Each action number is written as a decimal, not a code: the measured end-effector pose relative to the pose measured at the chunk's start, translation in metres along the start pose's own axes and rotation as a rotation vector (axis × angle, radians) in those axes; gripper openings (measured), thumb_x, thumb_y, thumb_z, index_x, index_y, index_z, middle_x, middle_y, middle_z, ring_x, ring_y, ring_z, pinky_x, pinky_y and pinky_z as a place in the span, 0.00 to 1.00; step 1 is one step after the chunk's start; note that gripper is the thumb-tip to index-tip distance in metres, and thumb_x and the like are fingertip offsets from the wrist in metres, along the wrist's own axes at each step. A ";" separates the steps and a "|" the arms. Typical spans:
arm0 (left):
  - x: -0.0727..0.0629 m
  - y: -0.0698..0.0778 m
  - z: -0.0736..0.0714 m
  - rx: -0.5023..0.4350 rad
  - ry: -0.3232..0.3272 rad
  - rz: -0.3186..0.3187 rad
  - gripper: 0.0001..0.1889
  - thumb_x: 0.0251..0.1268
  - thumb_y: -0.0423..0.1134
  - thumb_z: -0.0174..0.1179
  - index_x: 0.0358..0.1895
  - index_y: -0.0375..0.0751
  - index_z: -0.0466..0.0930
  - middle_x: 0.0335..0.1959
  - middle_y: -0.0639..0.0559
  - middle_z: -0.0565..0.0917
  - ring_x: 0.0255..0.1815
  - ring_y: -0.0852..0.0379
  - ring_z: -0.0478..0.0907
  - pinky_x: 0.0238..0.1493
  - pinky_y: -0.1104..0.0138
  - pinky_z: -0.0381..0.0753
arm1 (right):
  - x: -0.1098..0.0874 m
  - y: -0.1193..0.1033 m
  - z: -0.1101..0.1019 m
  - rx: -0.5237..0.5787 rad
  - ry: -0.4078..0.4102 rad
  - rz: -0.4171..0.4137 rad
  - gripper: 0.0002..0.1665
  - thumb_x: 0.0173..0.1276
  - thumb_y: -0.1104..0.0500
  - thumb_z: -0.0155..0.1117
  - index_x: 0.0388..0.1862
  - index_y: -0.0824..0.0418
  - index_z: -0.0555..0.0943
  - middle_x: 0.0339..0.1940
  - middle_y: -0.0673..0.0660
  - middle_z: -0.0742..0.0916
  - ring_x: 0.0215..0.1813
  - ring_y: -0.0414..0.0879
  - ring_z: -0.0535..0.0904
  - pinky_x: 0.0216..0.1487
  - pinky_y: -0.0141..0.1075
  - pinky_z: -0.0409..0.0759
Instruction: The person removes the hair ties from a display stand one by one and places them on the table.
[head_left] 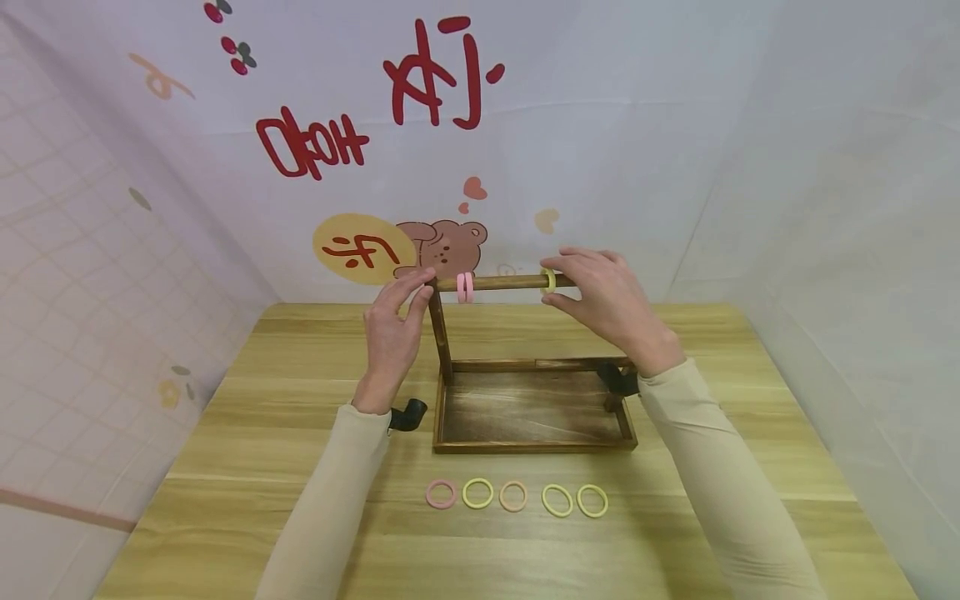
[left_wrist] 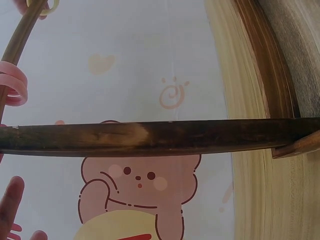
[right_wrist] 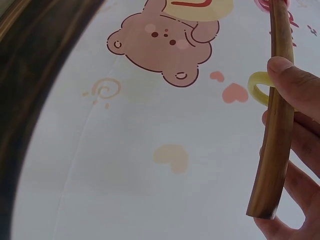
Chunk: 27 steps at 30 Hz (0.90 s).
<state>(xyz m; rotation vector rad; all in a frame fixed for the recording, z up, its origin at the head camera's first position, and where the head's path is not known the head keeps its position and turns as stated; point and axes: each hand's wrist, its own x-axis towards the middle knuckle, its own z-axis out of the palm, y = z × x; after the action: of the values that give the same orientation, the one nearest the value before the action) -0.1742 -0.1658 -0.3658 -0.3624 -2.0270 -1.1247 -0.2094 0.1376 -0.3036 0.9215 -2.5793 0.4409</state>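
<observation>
- White cloth (head_left: 615,183) printed with a bear and red characters hangs behind the wooden stand (head_left: 442,342), which sits on a wood-grain table (head_left: 300,358).
- At the stand's base, a shallow rimmed tray (head_left: 532,408) shows its dark brown bottom.
- Across the stand's top, the rod (head_left: 506,282) carries two pink rings (head_left: 469,287) near the post and a yellow ring (right_wrist: 252,89) towards its free end.
- Before the stand, five loose rings (head_left: 441,507) lie in a row: pink, yellow, peach, yellow, yellow.
- Left hand (head_left: 393,329): thumb and forefinger slightly apart at the stand's post top; whether they grip it, I cannot tell.
- Right hand (head_left: 603,296): thumb and fingers pinch the yellow ring, which encircles the stand's rod.
</observation>
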 end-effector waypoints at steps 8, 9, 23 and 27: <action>0.000 0.000 0.001 -0.003 0.001 0.001 0.14 0.72 0.34 0.65 0.57 0.38 0.87 0.55 0.44 0.88 0.58 0.44 0.84 0.61 0.48 0.80 | -0.003 0.004 0.000 0.001 0.007 0.010 0.31 0.66 0.52 0.78 0.65 0.60 0.82 0.63 0.59 0.86 0.71 0.56 0.76 0.67 0.61 0.68; 0.000 -0.001 0.001 -0.003 0.001 0.002 0.14 0.72 0.34 0.65 0.57 0.37 0.87 0.55 0.45 0.88 0.58 0.44 0.84 0.61 0.47 0.80 | -0.003 0.004 0.000 0.000 0.008 0.011 0.31 0.66 0.52 0.78 0.65 0.60 0.82 0.63 0.59 0.86 0.71 0.56 0.76 0.67 0.61 0.68; 0.001 0.003 0.001 -0.003 0.002 -0.007 0.14 0.73 0.34 0.65 0.57 0.37 0.87 0.55 0.44 0.88 0.59 0.43 0.83 0.63 0.48 0.79 | -0.006 0.007 -0.004 0.002 0.016 0.023 0.31 0.66 0.51 0.78 0.65 0.59 0.82 0.63 0.59 0.86 0.71 0.57 0.75 0.68 0.61 0.68; 0.000 0.003 0.001 -0.004 0.000 -0.013 0.14 0.73 0.34 0.65 0.57 0.37 0.87 0.55 0.44 0.88 0.59 0.44 0.83 0.64 0.48 0.78 | -0.007 0.010 -0.004 -0.003 0.019 0.025 0.31 0.66 0.50 0.78 0.65 0.59 0.82 0.63 0.58 0.86 0.71 0.57 0.75 0.68 0.61 0.68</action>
<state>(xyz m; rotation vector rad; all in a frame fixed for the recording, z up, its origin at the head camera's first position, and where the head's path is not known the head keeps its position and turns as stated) -0.1729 -0.1636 -0.3643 -0.3516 -2.0300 -1.1375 -0.2097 0.1500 -0.3051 0.8805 -2.5763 0.4500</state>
